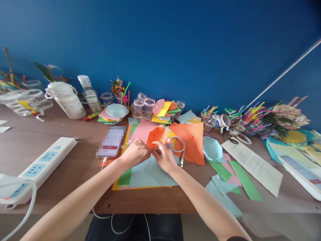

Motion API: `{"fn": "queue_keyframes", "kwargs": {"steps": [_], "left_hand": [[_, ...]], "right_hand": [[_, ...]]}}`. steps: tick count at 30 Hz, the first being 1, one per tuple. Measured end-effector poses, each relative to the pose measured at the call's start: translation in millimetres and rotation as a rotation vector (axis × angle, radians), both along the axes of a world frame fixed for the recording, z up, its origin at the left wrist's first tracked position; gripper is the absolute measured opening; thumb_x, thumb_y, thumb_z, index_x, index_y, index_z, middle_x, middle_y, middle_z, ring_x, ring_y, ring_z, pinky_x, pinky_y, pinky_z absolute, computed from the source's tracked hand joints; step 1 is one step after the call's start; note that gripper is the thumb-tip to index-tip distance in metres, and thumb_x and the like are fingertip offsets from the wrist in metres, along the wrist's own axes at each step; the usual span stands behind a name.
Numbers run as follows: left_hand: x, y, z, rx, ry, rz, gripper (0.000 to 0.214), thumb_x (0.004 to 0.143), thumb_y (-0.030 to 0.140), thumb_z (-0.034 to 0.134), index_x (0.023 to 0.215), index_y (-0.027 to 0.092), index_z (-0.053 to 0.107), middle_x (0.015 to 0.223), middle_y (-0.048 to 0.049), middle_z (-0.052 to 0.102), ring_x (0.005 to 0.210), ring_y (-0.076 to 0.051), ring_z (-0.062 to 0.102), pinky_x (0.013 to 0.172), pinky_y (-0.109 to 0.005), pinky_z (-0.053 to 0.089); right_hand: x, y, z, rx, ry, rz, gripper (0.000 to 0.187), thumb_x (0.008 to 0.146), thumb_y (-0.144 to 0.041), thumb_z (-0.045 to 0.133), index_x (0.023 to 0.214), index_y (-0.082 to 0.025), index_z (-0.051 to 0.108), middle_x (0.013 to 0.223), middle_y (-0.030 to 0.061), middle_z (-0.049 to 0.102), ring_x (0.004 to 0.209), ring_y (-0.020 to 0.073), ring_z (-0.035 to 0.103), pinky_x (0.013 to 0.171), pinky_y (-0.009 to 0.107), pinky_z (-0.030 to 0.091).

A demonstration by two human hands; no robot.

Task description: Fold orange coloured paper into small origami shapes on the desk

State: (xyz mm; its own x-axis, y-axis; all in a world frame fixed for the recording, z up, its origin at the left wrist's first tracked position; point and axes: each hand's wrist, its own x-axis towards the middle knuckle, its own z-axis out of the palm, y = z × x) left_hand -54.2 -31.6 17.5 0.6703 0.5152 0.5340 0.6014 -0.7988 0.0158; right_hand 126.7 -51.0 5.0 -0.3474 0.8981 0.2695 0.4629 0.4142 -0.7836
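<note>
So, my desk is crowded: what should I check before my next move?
The orange paper piece held between the left hand and right hand: ok.
The scissors lying within reach of the right hand: ok.
The phone left of the left hand, cable attached: ok.
The pale blue paper sheet lying flat below the hands: ok.
The orange piece's joins secure: cannot tell, the hands hide them.
Room around the hands: not ok, paper crowds both sides.

1 head-worn view, facing forward and down, close above left hand (136,153), right hand (163,156), desk (150,201), blue wall (160,50) along top
</note>
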Motion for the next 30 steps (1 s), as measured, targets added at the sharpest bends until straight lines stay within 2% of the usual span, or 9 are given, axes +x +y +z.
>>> {"fn": "queue_keyframes", "kwargs": {"steps": [7, 13, 21, 30], "left_hand": [[-1.6, 0.0, 0.5, 0.006, 0.027, -0.008, 0.028, 0.092, 0.02, 0.043, 0.076, 0.019, 0.065, 0.062, -0.0025, 0.063, 0.063, -0.015, 0.058, 0.074, -0.034, 0.04], [1.1, 0.7, -2.0, 0.074, 0.106, -0.02, 0.027, 0.09, 0.015, 0.045, 0.069, 0.016, 0.064, 0.06, -0.0029, 0.063, 0.058, -0.016, 0.056, 0.071, -0.035, 0.04], [0.2, 0.8, -0.3, 0.036, 0.075, -0.012, 0.03, 0.091, 0.019, 0.044, 0.07, 0.017, 0.065, 0.061, -0.0028, 0.065, 0.06, -0.015, 0.058, 0.072, -0.034, 0.042], [-4.7, 2.5, -0.7, -0.117, 0.002, -0.004, 0.02, 0.087, 0.023, 0.05, 0.078, 0.02, 0.068, 0.07, 0.0005, 0.069, 0.063, -0.015, 0.06, 0.074, -0.032, 0.041]], "right_hand": [[0.4, -0.4, -0.7, -0.006, -0.014, -0.003, 0.04, 0.085, -0.015, 0.047, 0.123, -0.026, 0.045, 0.09, 0.0013, 0.07, 0.08, 0.0184, 0.068, 0.076, 0.031, 0.052], [-0.8, -1.2, -0.2, 0.001, -0.016, -0.001, 0.038, 0.085, -0.014, 0.046, 0.121, -0.025, 0.047, 0.083, -0.0001, 0.069, 0.076, 0.018, 0.067, 0.073, 0.031, 0.052], [0.0, -1.3, 2.3, -0.007, 0.003, 0.012, 0.037, 0.085, -0.016, 0.047, 0.121, -0.025, 0.047, 0.084, 0.0006, 0.069, 0.074, 0.0177, 0.067, 0.074, 0.031, 0.052], [2.0, -1.5, 3.9, -0.006, 0.036, 0.015, 0.034, 0.085, -0.016, 0.048, 0.118, -0.025, 0.047, 0.083, -0.0001, 0.069, 0.076, 0.0166, 0.067, 0.075, 0.029, 0.051]]}}
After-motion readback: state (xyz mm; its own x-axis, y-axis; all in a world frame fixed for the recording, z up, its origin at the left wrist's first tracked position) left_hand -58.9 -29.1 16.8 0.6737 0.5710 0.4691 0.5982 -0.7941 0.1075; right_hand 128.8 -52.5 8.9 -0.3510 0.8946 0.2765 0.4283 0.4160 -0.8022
